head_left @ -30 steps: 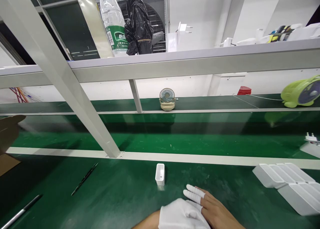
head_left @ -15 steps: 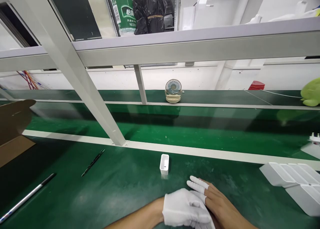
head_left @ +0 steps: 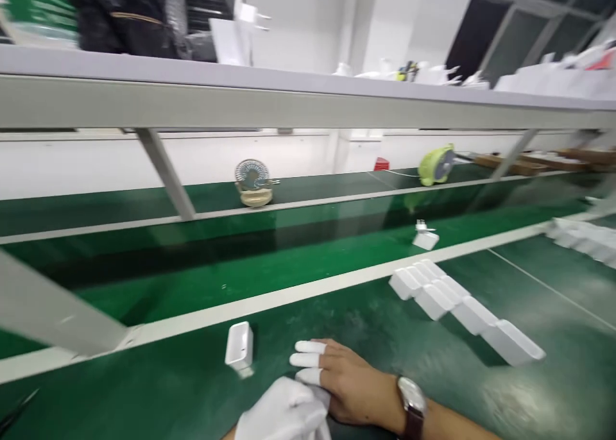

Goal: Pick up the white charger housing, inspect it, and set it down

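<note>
My left hand [head_left: 283, 411], in a white glove, is at the bottom middle. Its fingers are tucked against and partly under my right hand, so I cannot tell how they are bent. My right hand [head_left: 349, 382] has white finger covers on several fingertips and a wristwatch [head_left: 412, 395] on the wrist. Those fingers are stretched out, pointing left, and the hand touches the glove; its thumb is hidden. Just beyond the hands, on the green table, stands a small open white plastic casing [head_left: 239, 345], apart from both.
Rows of white casings [head_left: 445, 296] stand to the right. A charger with plug prongs [head_left: 425, 236] lies on the green belt behind the pale rail [head_left: 289, 304]. A small fan [head_left: 253, 182] and a lime-green fan [head_left: 436, 165] stand farther back. A slanted post [head_left: 52, 305] rises at left.
My view has swung right, so the casing, fan and post sit farther left and more white casings show. My hands stay together, the right still against the glove.
</note>
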### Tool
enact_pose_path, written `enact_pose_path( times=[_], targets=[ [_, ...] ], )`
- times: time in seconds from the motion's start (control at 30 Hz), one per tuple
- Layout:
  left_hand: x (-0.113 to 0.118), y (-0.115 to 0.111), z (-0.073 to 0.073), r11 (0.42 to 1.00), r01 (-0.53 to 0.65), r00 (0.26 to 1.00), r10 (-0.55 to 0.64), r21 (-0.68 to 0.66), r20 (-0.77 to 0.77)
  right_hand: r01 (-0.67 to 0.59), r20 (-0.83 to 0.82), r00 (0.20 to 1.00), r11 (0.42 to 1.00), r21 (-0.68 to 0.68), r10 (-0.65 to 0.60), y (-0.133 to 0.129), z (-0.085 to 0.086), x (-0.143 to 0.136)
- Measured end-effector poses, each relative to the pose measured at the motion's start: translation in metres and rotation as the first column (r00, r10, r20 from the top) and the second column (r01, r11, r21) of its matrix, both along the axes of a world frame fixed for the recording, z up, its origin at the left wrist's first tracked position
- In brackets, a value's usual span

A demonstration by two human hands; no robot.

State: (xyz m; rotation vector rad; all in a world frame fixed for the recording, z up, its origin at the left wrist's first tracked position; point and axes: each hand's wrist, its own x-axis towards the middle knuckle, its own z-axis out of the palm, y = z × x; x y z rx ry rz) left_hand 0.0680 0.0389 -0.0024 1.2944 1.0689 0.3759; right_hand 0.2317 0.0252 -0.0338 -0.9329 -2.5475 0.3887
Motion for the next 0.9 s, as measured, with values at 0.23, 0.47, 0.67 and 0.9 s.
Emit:
enact_pose_path(
  times=[0.23,0.47,0.67,0.9],
  targets=[
    [-0.013,0.005,0.025,0.948,0.310,0.951,-0.307,-0.074,0.042,0.004,0.068,0.998,0.993,0.115,-0.011,0.006,-0.006,0.003],
    [-0.032,-0.001,0.009,0.931,0.329,0.924,-0.283,-0.156,0.259,0.002,0.013,1.000,0.990,0.138,-0.004,0.003,-0.012,0.000],
    [-0.030,-0.006,-0.005,0.929,0.320,0.894,-0.231,-0.184,0.384,0.024,-0.014,1.000,0.997,0.080,-0.023,-0.006,-0.002,-0.002],
    [-0.044,-0.001,-0.009,0.914,0.387,0.896,-0.340,-0.125,0.286,0.014,0.013,1.000,0.992,0.127,-0.016,-0.009,-0.003,-0.005]
  ],
)
